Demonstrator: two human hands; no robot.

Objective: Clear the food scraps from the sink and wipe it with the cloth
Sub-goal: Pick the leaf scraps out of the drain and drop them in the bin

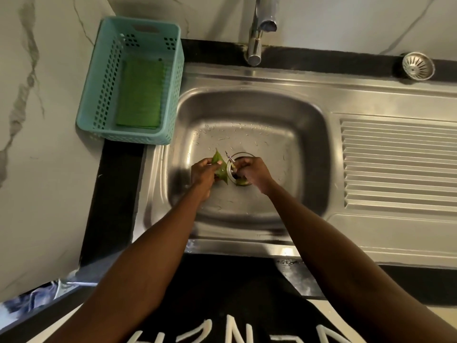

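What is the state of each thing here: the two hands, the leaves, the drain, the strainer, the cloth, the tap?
left hand: holds green leaves
right hand: fingers curled at the drain, pinching a small scrap
drain: uncovered, scraps still in it
strainer: out of the drain, on the back ledge
cloth: unused, flat in the basket
tap: no water running

Both bare forearms are reaching forward, the left hand (203, 172) and right hand (252, 171) curling their fingers, nearly meeting.
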